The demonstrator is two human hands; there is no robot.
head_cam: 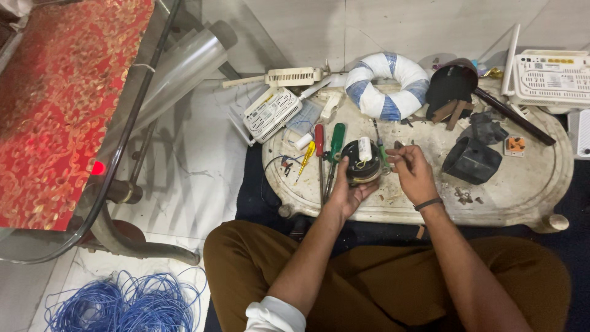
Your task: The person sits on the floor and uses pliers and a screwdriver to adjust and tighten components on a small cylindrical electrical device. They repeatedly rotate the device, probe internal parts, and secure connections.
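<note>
Motor (361, 162), a small round dark unit with a white cylindrical capacitor on top and thin wires, sits cupped in the left hand (345, 190), whose fingers curl around its lower rim and hold it just above the near edge of the low oval white surface (528, 184). Just to the right of it, the right hand (413, 172) pinches a thin wire or lead end between thumb and forefinger; the pinched piece is too small to make out clearly. Judging by this, the step in hand is work on the motor's wiring, with the unit held steady while one lead is handled. A next move would call for a firm left-hand grip and fine fingertip control on the right. Beside the motor lie a red-handled screwdriver (319, 141), a green-handled screwdriver (337, 142) and a yellow-handled one (305, 155). Farther back rests a blue-and-white wrapped ring (387, 86).
</note>
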